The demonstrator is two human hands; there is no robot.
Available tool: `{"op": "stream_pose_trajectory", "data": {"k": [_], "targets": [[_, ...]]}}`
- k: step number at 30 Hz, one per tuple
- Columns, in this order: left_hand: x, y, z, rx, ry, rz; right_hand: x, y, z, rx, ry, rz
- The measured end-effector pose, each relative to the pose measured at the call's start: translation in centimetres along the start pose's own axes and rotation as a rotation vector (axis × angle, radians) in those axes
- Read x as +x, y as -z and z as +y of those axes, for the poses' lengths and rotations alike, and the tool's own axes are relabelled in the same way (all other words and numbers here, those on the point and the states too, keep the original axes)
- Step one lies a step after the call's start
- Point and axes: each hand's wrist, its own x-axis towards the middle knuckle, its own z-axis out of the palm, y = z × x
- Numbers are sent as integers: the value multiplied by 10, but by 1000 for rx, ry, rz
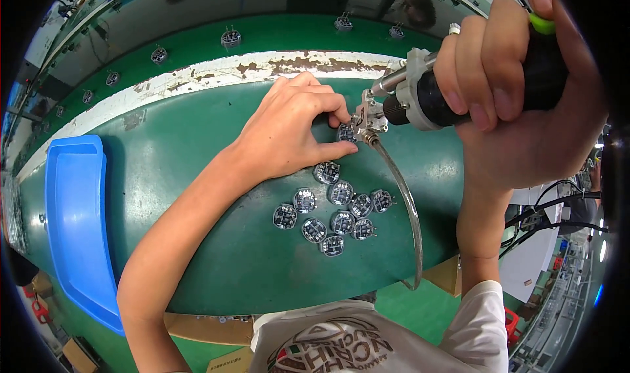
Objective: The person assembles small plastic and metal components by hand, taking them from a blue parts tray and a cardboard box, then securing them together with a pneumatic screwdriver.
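A: Where's the round part (346, 133)?

B: Left hand (285, 127) has it, pinched between thumb and fingers at the far side of the green worktop (216, 261), short of the peeling white strip (197, 79). Mostly covered by the fingers.

A: Right hand (502, 91)?

B: Wrapped around the black body of a tool (430, 96). Grip's full, nothing else in it that I can see.

A: Geometry between part and tool?

B: Tool's long axis runs from the right hand leftward and slightly down, ending in a metal head (370, 116) right at the part's right side. Can't tell if they touch or just sit close; the overlap hides it.

A: Part's long axis?

B: Looks round, so no clear long axis from here. Left hand is the nearer: it's on the part. Right hand is well off to the right, with the tool bridging the gap.

A: Anything around it?

B: 10 loose round parts (341, 192) in a cluster below, on the near side. Clear hose (408, 202) drops from the metal head, passing right of them. Blue tray (100, 176) far left, beyond the left forearm.
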Motion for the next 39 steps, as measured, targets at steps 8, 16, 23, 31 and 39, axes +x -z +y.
{"op": "stream_pose_trajectory", "data": {"k": [8, 16, 23, 31, 39], "targets": [[0, 1, 1, 32, 17, -3, -1, -20, 1, 59, -43, 120], [1, 1, 3, 40, 26, -13, 4, -37, -4, 123, -76, 251], [2, 4, 1, 50, 32, -25, 0, -42, -12, -162, 118, 241], [4, -1, 8, 170, -12, 67, 18, 26, -30, 36, 491, -75], [0, 0, 7, 208, 19, 87, 4, -26, -15, -73, 329, 188]]}}
